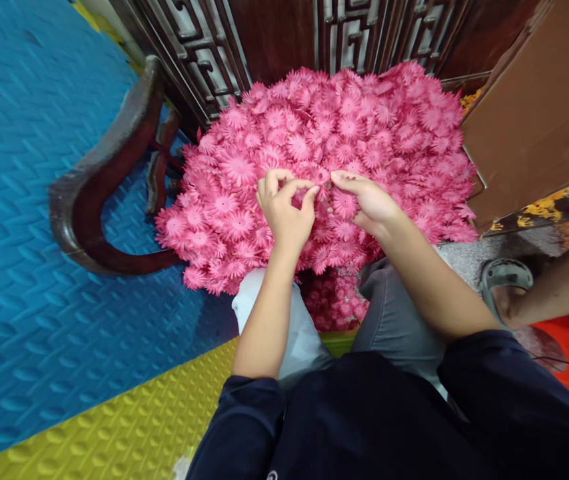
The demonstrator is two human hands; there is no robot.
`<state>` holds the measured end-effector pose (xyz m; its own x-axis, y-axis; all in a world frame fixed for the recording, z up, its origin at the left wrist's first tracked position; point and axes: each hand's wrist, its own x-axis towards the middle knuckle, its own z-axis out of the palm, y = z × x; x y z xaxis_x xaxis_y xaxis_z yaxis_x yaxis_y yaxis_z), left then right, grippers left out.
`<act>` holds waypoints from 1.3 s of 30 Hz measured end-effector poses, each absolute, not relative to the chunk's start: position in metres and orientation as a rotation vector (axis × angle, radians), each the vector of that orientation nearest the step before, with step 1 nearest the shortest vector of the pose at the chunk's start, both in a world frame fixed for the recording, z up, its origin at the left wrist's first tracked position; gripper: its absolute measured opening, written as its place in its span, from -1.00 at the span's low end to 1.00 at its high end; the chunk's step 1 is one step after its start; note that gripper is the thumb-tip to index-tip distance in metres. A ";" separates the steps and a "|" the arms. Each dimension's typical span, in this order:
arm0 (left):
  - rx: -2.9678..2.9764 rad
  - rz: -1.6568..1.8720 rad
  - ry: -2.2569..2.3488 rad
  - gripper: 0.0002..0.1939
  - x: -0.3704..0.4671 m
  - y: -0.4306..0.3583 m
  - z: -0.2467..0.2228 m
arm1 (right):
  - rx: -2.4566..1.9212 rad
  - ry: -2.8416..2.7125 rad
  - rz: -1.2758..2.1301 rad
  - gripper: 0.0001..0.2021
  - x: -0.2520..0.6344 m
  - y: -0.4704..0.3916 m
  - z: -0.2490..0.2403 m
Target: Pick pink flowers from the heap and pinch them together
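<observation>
A wide heap of pink artificial flowers [239,170] spreads in front of me. Over its middle is my left hand [287,207], thumb and index fingertip pinched together near a pink flower head; what lies between the tips is too small to make out. Just to the right, my right hand [367,200] has its fingers curled round a small pink flower [344,203], with the thumb and index finger pointing toward the left hand. The fingertips of both hands are close but apart.
A curved dark wooden armrest [77,193] stands at the left on blue matting [24,233]. Dark lattice panels [282,33] rise behind the heap. A brown cardboard piece [539,100] leans at the right, near another person's leg and sandalled foot [507,293]. Yellow matting [129,413] lies below.
</observation>
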<state>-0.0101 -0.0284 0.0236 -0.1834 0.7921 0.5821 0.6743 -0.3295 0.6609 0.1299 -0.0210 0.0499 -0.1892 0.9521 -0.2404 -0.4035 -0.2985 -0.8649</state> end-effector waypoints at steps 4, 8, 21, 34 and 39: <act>1.936 1.536 1.753 -0.84 -0.011 -0.029 0.022 | -0.990 -0.799 1.697 -0.91 0.127 -0.022 0.049; 1.922 1.530 1.731 -0.85 -0.011 -0.029 0.023 | -1.003 -0.792 1.723 -0.92 0.125 -0.022 0.047; 1.995 1.413 1.773 -0.81 -0.011 -0.029 0.027 | -1.058 -0.759 1.610 -0.86 0.124 -0.020 0.048; 1.892 1.530 1.802 -0.90 -0.011 -0.026 0.023 | -1.044 -0.733 1.627 -0.86 0.123 -0.023 0.049; 1.818 1.552 1.842 -0.84 -0.009 -0.028 0.024 | -1.038 -0.770 1.606 -0.83 0.122 -0.022 0.047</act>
